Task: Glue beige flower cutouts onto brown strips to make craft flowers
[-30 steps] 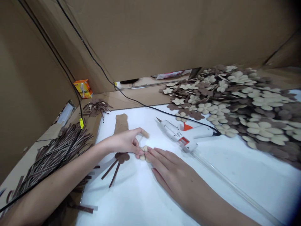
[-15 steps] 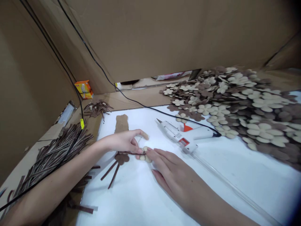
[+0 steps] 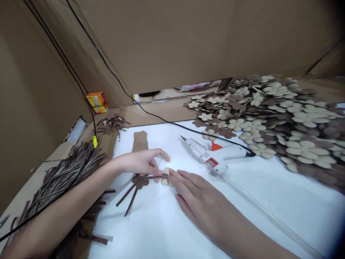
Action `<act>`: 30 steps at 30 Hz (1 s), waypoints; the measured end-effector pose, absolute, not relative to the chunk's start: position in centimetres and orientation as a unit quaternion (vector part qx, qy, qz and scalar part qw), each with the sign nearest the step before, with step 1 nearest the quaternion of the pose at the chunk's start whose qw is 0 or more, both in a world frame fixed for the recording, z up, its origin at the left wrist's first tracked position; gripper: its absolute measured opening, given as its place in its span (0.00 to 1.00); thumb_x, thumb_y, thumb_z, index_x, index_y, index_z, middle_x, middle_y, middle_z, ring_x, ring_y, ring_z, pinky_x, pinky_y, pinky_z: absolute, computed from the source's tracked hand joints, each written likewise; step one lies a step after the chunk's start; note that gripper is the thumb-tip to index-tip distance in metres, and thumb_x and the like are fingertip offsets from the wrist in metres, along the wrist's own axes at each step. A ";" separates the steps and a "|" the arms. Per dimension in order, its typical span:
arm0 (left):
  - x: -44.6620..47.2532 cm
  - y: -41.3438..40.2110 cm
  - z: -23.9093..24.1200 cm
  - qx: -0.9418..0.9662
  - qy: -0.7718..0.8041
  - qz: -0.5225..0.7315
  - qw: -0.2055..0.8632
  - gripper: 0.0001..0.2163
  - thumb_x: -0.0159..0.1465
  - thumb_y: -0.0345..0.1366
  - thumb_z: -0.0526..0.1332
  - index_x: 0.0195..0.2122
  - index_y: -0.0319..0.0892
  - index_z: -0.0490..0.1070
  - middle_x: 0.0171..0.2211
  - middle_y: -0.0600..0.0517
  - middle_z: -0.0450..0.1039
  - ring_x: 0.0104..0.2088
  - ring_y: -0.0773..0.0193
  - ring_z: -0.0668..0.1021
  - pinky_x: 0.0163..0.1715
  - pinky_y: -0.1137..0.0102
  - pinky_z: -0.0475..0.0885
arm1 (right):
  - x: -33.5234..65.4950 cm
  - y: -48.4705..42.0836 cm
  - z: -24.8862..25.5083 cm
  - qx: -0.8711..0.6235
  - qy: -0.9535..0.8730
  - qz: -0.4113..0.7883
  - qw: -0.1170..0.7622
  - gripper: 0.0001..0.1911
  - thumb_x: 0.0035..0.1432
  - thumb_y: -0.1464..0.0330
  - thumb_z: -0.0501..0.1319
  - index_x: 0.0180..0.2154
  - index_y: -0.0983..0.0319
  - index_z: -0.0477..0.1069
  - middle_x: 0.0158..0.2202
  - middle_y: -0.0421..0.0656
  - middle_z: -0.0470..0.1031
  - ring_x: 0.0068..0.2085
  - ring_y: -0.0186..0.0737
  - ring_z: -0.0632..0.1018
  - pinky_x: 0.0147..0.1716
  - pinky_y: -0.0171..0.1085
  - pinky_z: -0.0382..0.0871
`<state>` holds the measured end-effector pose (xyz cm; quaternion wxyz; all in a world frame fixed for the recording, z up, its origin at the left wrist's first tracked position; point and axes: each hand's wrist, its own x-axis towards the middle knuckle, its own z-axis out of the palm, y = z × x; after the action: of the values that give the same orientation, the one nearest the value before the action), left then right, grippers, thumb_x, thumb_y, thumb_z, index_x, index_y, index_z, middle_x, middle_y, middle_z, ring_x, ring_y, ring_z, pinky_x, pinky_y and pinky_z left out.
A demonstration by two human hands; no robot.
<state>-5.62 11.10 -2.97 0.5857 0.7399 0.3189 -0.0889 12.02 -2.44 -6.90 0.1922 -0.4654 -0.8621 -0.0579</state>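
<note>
A cream felt-like flower is between my hands, just above or on the white board. A narrow ribbed brown strip runs from its middle out to the left, bowed slightly. My right hand pinches the flower's right side with the fingertips. My left hand has its thumb and a finger closed together at the strip's end, by the flower, while the index finger stretches out above. Under the left hand lies a brown flower with two strips attached, partly covered by the bowed strip.
A white glue gun with a long clear glue stick lies right of my hands. Behind it is a big flower pile. Many strips heap on the left. A black cable crosses the board. A brown cardboard piece lies near.
The strip has gone from straight to slightly bowed, and its free left part sits lower, over the brown flower. Both hands stay in nearly the same place.
</note>
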 end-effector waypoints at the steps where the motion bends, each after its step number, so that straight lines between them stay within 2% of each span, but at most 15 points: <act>1: -5.6 11.1 -3.0 0.739 0.319 -0.090 0.587 0.20 0.58 0.36 0.58 0.51 0.42 0.57 0.25 0.54 0.71 0.16 0.74 0.64 0.15 0.78 0.58 | 12.0 -2.4 -6.9 -0.464 -0.862 -0.060 0.194 0.19 0.59 0.75 0.47 0.49 0.71 0.68 0.49 0.51 0.72 0.48 0.50 0.72 0.42 0.48 0.74; 10: -5.5 10.7 -2.3 0.732 0.328 -0.114 0.586 0.23 0.56 0.37 0.60 0.53 0.43 0.56 0.21 0.57 0.69 0.16 0.72 0.65 0.14 0.78 0.56 | 12.0 -2.3 -6.8 -0.454 -0.867 -0.054 0.199 0.18 0.59 0.75 0.48 0.48 0.71 0.68 0.49 0.51 0.72 0.48 0.51 0.72 0.41 0.49 0.74; 17: -5.4 10.4 -1.1 0.758 0.342 -0.140 0.537 0.21 0.58 0.43 0.57 0.52 0.45 0.57 0.21 0.57 0.70 0.14 0.72 0.65 0.14 0.78 0.59 | 12.2 -2.7 -7.3 -0.477 -0.843 -0.031 0.247 0.20 0.58 0.74 0.49 0.52 0.75 0.61 0.45 0.60 0.71 0.46 0.52 0.73 0.40 0.49 0.74; 21: -5.1 10.1 -1.1 0.783 0.394 -0.102 0.471 0.17 0.61 0.48 0.50 0.44 0.42 0.64 0.22 0.53 0.72 0.14 0.72 0.64 0.13 0.77 0.58 | 12.3 -2.7 -7.7 -0.488 -0.836 -0.004 0.252 0.22 0.58 0.73 0.50 0.54 0.72 0.57 0.46 0.59 0.69 0.47 0.51 0.72 0.42 0.49 0.72; 25: -4.9 9.9 -1.7 0.795 0.406 -0.096 0.441 0.18 0.59 0.51 0.51 0.32 0.40 0.67 0.21 0.52 0.73 0.14 0.72 0.64 0.12 0.77 0.58 | 12.4 -2.7 -7.6 -0.499 -0.828 0.029 0.253 0.22 0.58 0.73 0.50 0.55 0.68 0.55 0.47 0.57 0.69 0.48 0.49 0.72 0.43 0.48 0.71; 30: -5.0 9.8 -2.3 0.769 0.391 -0.125 0.490 0.19 0.56 0.53 0.55 0.31 0.39 0.69 0.22 0.52 0.73 0.13 0.73 0.66 0.12 0.78 0.59 | 12.3 -2.4 -7.0 -0.545 -0.791 0.093 0.261 0.22 0.58 0.71 0.52 0.54 0.65 0.55 0.48 0.53 0.69 0.49 0.46 0.72 0.44 0.45 0.72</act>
<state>-5.05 9.82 -2.34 0.4898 0.7689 0.3913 -0.1254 12.26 -2.42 -6.97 0.2606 -0.5452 -0.7913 0.0934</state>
